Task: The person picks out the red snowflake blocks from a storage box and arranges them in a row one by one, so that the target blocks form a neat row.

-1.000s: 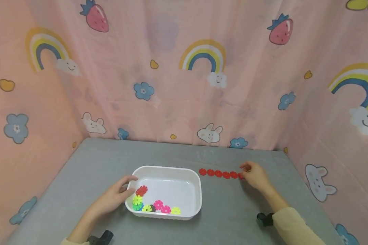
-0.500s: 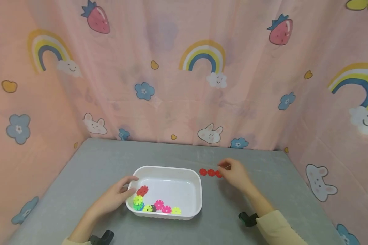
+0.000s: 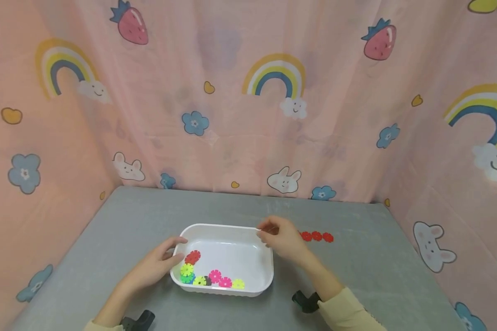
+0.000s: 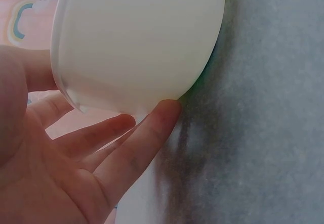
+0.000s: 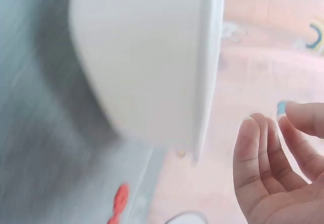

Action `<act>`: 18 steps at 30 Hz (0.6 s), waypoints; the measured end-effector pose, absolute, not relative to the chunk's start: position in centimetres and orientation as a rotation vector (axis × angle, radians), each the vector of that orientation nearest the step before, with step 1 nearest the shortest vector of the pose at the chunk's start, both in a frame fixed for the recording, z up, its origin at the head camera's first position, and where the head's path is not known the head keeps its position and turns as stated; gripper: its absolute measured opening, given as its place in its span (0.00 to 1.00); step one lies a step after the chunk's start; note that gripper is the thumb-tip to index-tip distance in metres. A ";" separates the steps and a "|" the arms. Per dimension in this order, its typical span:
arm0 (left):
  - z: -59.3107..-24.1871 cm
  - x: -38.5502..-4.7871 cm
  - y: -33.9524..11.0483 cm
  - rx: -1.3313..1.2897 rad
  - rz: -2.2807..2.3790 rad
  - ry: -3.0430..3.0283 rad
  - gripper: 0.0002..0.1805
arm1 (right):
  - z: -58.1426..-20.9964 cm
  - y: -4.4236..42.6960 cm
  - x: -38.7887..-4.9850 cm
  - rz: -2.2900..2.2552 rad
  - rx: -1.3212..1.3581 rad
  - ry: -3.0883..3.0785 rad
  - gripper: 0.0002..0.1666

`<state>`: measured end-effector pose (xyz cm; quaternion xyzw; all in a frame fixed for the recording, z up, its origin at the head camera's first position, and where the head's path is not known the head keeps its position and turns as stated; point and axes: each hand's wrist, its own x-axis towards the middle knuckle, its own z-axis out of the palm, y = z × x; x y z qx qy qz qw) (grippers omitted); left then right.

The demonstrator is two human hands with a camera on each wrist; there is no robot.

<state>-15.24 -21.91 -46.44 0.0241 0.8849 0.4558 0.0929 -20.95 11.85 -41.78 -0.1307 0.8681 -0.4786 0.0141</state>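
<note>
My left hand (image 3: 159, 262) holds the left end of a white plastic tray (image 3: 248, 293), fingertips over its rim; in the left wrist view other fingers (image 4: 136, 148) touch the outer wall. Snowflake discs lie along the tray's left and near sides: red (image 3: 192, 257), yellow (image 3: 187, 270), green (image 3: 187, 278), pink (image 3: 225, 282) and a dark one. My right hand (image 3: 286, 239) hovers at the tray's far right corner, fingers loosely bent, no disc visible in them. Right of it several red discs (image 3: 317, 236) lie in a row; the hand hides the row's left part.
The tray and discs are on a grey table (image 3: 149, 211). A pink patterned curtain (image 3: 240, 138) closes off the back and both sides. Black wrist mounts (image 3: 306, 302) are strapped below each hand.
My right hand has moved left along the row of red discs, from its right end to the tray's corner, uncovering the right-hand discs. The left hand and tray have stayed put.
</note>
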 end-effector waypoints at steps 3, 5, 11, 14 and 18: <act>-46.4 -15.2 -21.9 0.067 1.357 2.625 0.26 | -41.6 10.5 -20.5 -1.490 -0.500 2.683 0.06; -46.4 -15.2 -21.9 0.067 1.351 2.627 0.26 | -41.6 9.7 -20.3 -1.473 -0.556 2.687 0.07; -46.4 -15.1 -21.9 0.067 1.341 2.636 0.26 | -41.5 7.5 -19.7 -1.441 -0.631 2.647 0.07; -46.3 -15.0 -21.8 0.066 1.343 2.635 0.26 | -41.6 6.4 -19.4 -1.411 -0.601 2.636 0.07; -46.2 -15.0 -21.7 0.061 1.340 2.639 0.26 | -41.9 4.9 -19.1 -1.377 -0.588 2.642 0.08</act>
